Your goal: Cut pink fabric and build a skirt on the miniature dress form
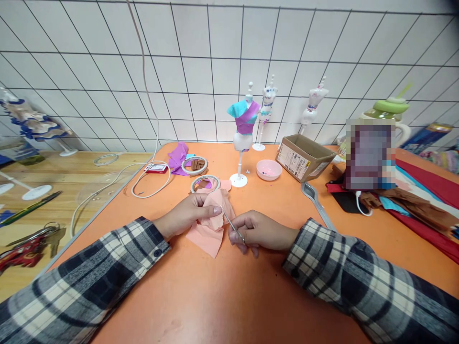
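Observation:
My left hand (190, 213) pinches a crumpled piece of peach crepe paper (207, 237) between thumb and fingers. Small metal scissors (231, 223) are in my right hand (256, 231), with the blades pointing up and left against the paper's right edge. Whether the blades are parted is too small to tell. Just behind the paper lies a roll of tape (216, 178) with purple and brown scraps in its ring. Farther back stands a small white dress form (243, 142) wrapped in turquoise and purple.
A second tape roll (183, 166) and purple paper (178, 156) lie back left. A pink bowl (268, 170), cardboard box (294, 157) and grey strap-like item (319, 205) are right of centre. Keys (54, 239) lie left; a white cable (158, 185) crosses the table edge.

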`<act>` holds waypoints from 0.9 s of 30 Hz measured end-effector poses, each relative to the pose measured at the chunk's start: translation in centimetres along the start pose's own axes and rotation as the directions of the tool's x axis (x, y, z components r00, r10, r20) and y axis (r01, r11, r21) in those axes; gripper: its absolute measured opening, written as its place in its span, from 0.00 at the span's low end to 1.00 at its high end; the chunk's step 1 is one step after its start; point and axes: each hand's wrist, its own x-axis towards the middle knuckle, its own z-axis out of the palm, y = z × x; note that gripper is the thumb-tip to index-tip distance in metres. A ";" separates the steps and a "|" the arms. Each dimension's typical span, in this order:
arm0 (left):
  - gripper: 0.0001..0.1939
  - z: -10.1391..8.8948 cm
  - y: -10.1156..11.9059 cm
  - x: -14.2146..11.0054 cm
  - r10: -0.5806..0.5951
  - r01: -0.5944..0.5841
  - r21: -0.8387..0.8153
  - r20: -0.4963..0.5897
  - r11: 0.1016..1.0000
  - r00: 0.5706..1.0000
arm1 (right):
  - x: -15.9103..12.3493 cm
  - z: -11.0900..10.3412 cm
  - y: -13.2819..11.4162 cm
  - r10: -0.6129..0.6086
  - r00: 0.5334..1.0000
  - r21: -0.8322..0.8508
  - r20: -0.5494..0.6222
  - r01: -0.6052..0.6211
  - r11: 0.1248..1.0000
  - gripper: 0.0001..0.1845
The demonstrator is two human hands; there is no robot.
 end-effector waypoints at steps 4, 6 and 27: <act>0.14 0.0 -0.1 0.0 -0.007 0.007 0.000 -0.017 1.000 1.000 | 0.1 0.0 0.1 -0.004 1.000 -0.009 0.007 0.004 1.000 0.21; 0.14 -0.2 -0.2 0.0 -0.011 0.011 0.004 -0.020 1.000 1.000 | 0.0 0.1 -0.1 -0.014 1.000 -0.006 0.011 0.014 1.000 0.22; 0.13 -0.1 -0.1 0.0 0.019 -0.019 0.064 -0.006 0.998 1.000 | 0.0 0.3 -0.7 0.006 1.000 -0.038 -0.017 -0.007 0.999 0.23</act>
